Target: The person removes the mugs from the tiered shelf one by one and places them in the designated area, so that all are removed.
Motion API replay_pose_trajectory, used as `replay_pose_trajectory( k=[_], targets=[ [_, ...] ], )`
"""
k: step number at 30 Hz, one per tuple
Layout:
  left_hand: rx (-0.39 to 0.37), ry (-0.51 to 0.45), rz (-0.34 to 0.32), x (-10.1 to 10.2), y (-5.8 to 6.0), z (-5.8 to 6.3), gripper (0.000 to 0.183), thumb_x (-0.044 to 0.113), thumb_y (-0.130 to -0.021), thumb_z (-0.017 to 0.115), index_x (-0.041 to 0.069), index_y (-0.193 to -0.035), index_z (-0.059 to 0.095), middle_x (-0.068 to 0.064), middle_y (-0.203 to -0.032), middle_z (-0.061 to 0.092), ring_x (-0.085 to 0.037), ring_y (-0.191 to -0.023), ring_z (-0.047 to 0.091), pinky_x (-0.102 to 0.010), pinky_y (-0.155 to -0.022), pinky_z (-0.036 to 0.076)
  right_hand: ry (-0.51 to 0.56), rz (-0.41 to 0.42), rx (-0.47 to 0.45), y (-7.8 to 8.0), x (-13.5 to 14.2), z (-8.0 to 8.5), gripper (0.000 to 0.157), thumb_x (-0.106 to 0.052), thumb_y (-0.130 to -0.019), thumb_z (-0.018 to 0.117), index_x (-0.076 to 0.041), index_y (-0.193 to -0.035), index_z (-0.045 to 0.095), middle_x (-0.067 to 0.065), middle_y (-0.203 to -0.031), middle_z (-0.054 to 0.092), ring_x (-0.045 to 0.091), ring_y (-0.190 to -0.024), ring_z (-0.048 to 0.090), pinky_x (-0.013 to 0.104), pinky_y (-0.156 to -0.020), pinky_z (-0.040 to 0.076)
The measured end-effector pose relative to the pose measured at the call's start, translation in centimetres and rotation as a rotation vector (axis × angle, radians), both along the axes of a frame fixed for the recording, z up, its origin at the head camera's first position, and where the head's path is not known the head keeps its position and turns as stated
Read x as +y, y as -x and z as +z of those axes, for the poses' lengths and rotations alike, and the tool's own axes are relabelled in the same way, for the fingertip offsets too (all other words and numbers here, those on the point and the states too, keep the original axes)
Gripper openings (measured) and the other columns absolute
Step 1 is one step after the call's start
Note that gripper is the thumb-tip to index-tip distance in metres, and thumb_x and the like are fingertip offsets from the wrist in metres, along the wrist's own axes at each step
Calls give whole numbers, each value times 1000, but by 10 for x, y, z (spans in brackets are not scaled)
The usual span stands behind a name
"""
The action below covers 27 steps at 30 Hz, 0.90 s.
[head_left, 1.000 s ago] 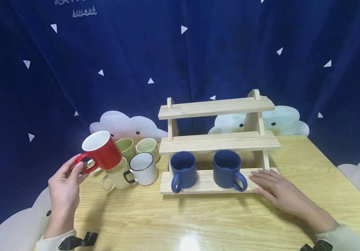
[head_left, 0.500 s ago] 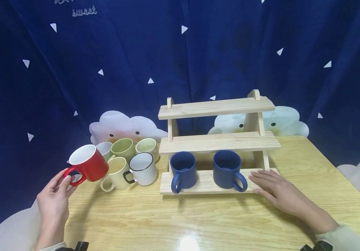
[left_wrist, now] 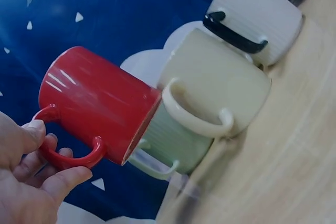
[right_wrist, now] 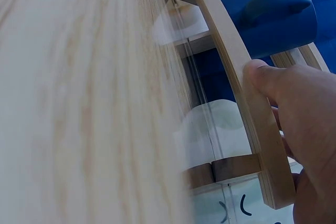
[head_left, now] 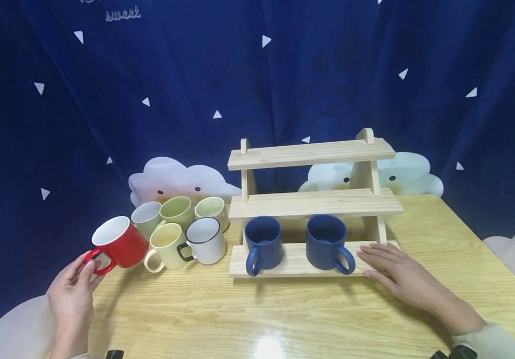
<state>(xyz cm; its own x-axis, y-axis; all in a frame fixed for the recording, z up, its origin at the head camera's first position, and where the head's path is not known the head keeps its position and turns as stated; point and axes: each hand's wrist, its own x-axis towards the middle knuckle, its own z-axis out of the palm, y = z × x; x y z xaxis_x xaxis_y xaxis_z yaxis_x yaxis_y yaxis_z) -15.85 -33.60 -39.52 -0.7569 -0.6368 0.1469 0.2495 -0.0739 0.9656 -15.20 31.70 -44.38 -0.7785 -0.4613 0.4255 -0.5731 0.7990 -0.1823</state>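
Note:
My left hand [head_left: 72, 294] pinches the handle of a glossy red mug [head_left: 124, 247] with a white inside. The mug tilts slightly; in the left wrist view its base shows apart from the tabletop. Just right of it stand a cream mug [head_left: 169, 249], a white ribbed mug [head_left: 210, 244] with black rim and handle, and a pale greenish mug [head_left: 146, 219]. On the wooden shelf rack's bottom board [head_left: 294, 262] are a left blue mug [head_left: 263, 244] and a right blue mug [head_left: 324, 244]. My right hand [head_left: 401, 274] rests on that board's right end, thumb at its front edge.
A green mug [head_left: 178, 212] and a light green cup [head_left: 212, 209] stand behind the front mugs. The rack's middle board [head_left: 315, 202] and top board [head_left: 311, 152] rise above the blue mugs. A blue curtain [head_left: 185, 75] hangs behind the wooden table [head_left: 221, 314].
My left hand has moved left and down with the red mug, away from the other mugs, uncovering the pale greenish one. My right hand has stayed on the board.

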Motion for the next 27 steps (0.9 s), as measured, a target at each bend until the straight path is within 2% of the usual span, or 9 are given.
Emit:
replay_pose_trajectory(
  k=[4, 11, 17, 23, 27],
  targets=[
    [-24, 30, -3, -5, 1, -9, 35, -2, -92, 62, 1, -127, 63, 7, -93, 71, -2, -83, 67, -15, -65, 55, 3, 6, 0, 0, 1, 0, 42, -29, -95, 66, -12, -133, 62, 4, -133, 60, 35, -127, 48, 30, -118, 17],
    [-115, 71, -3, -11, 4, -24, 41, 4, -95, 62, 0, -136, 56, 18, -90, 68, 5, -82, 64, -10, -67, 52, -6, -5, 0, 1, 2, 0, 43, -30, -95, 66, -12, -133, 62, 3, -133, 60, 34, -127, 48, 29, -118, 18],
    [-113, 97, -21, -10, 11, -32, 41, 4, -96, 60, -4, -136, 54, 17, -94, 68, 4, -89, 63, -10, -69, 52, -11, -21, -13, 1, 2, 1, 43, -32, -95, 65, -13, -133, 62, 3, -134, 60, 34, -128, 48, 31, -118, 18],
    [-129, 155, -27, -11, 16, -45, 44, 11, -95, 63, -6, -135, 53, 22, -90, 65, 8, -83, 62, -10, -70, 52, -2, -7, 4, 0, 2, 0, 42, -30, -95, 66, -12, -133, 62, 4, -133, 61, 35, -127, 48, 30, -118, 17],
    [-150, 114, -48, -10, 18, -52, 47, 13, -95, 63, -4, -137, 52, 21, -94, 65, 6, -87, 63, -12, -73, 53, -3, 7, 18, 0, 2, -1, 42, -29, -94, 67, -11, -132, 62, 4, -132, 61, 36, -126, 49, 28, -118, 16]
  ],
)
